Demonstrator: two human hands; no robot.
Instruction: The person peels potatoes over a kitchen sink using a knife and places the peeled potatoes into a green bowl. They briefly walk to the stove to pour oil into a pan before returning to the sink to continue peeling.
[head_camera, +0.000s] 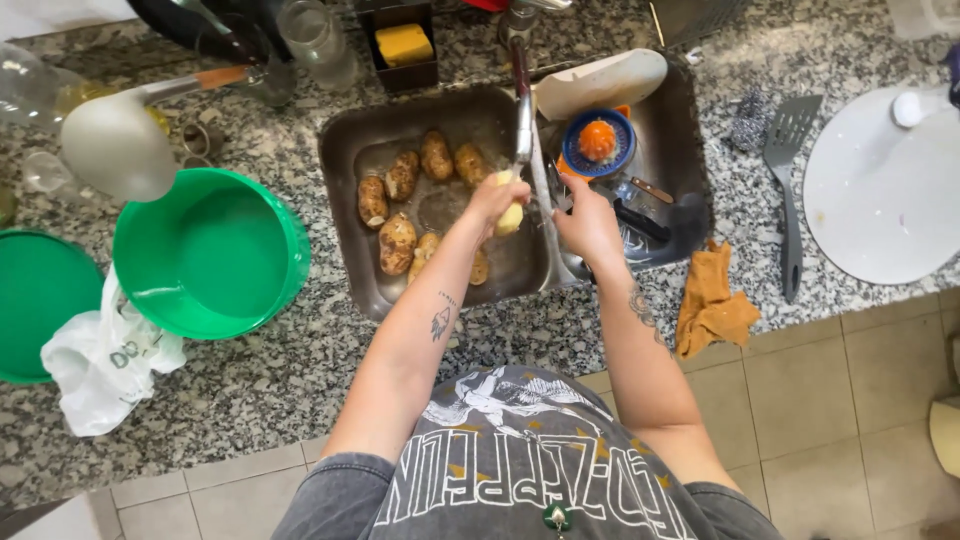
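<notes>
A speckled granite counter (300, 370) runs across the frame with a metal double sink (345, 160) set in its middle. At centre, under the tap (523, 110), the left hand (492, 200) is closed around a peeled pale potato (509, 215); the right hand (588, 225) sits just beside it, gripping a small tool too hidden to name. Unpeeled brown potatoes (400, 215) lie in the left basin below the hands. The right basin holds a blue juicer (597, 143) and a white board (600, 82). A green bowl (210, 250) stands at left, an orange cloth (712, 305) and a grey spatula (790, 160) at right.
</notes>
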